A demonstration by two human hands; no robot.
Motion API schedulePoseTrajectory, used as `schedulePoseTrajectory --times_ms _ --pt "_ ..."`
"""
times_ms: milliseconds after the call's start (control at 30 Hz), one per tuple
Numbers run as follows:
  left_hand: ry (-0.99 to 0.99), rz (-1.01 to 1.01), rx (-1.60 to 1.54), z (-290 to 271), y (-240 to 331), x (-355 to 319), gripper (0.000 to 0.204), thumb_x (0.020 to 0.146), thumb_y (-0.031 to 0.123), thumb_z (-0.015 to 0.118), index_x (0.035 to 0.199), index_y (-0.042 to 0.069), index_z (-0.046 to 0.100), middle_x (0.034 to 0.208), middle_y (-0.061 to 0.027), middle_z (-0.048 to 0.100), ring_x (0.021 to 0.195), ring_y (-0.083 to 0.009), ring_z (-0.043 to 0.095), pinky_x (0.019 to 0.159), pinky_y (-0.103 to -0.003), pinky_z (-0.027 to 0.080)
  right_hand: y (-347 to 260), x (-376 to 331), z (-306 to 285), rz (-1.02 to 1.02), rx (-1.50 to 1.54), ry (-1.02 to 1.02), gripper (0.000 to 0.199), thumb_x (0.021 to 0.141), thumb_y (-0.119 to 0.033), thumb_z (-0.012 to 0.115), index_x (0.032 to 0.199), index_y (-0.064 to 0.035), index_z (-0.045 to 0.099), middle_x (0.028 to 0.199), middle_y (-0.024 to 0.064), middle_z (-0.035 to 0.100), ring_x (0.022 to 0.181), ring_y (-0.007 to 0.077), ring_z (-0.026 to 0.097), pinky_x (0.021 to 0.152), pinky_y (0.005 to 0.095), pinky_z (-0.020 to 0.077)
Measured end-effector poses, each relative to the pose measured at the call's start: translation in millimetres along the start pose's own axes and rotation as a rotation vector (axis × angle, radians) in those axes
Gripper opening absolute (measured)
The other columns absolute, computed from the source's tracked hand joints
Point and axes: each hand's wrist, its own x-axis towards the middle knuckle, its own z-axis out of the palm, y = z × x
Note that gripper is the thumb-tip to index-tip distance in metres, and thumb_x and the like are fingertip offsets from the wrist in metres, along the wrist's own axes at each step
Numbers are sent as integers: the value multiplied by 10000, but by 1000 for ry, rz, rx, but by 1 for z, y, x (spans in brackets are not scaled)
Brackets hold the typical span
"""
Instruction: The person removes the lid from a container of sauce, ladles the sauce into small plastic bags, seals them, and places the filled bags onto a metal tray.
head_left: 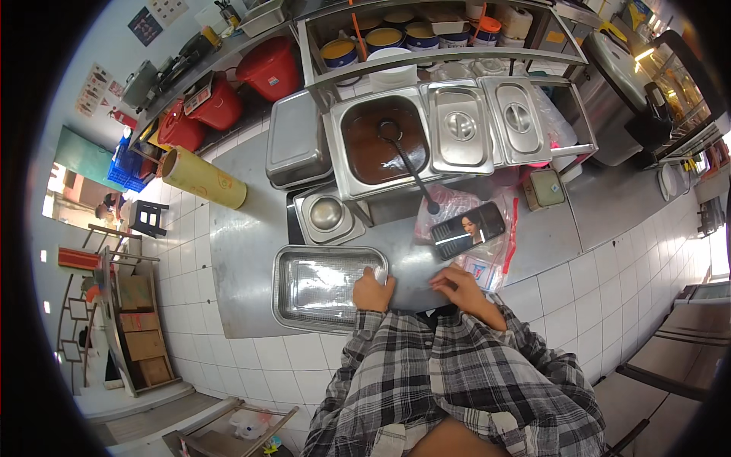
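A rectangular metal tray (279,293) with a perforated-looking bottom lies at the front edge of the steel table. My left hand (371,291) is closed over its right rim, fingertips hidden inside the edge. Beside it, my right hand (466,292) hovers at the table edge with loosely bent fingers apart and nothing seen in them. Just beyond that hand, a phone (468,230) with a lit screen lies on clear plastic bags (499,263) with red edging. A black-handled ladle (411,171) rests in a square pan (346,179) of brown sauce.
Two lidded steel pans (459,145) stand right of the sauce. A deep metal container (297,137) sits left, with a small lidded pan (326,215) before it. A yellow roll (205,179) lies at the table's left. A square tin (544,189) stands right. Red buckets (268,68) line the back left.
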Motion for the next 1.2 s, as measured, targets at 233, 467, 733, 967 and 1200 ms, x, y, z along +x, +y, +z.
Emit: schedulePoseTrajectory --times_ms 233,467,733,967,1200 --pt "309 -75 -560 -66 44 -33 256 822 241 725 849 28 586 626 -94 588 556 -205 574 527 -338 445 -62 18 -8 129 411 -32 304 763 -4 729 1035 -57 605 680 -28 599 616 -2 425 539 201 322" --pt "-52 86 -920 -44 66 -65 175 809 155 750 862 5 676 709 9 617 584 -59 518 516 -204 390 -67 32 4 83 262 -54 410 773 27 706 1137 -57 536 653 -28 509 648 11 494 586 183 386" --pt "-339 -113 -1130 -53 58 -70 207 866 165 693 936 -30 681 876 -66 683 785 -109 616 711 -236 477 -78 36 -19 62 745 -342 488 841 27 631 1286 -41 443 735 6 512 629 66 541 583 210 467" --pt "97 115 -843 -49 85 -73 179 856 147 675 886 -27 646 755 -60 651 692 -114 597 608 -276 463 -83 32 -12 -16 341 -235 364 901 21 551 1253 -50 492 786 30 517 647 91 510 564 235 476" --pt "461 31 -634 -36 102 -73 230 747 169 713 767 2 556 621 -134 592 552 -208 589 540 -356 457 -85 36 -1 -421 -130 227 399 783 88 565 1143 -82 605 804 91 551 684 226 540 604 331 473"
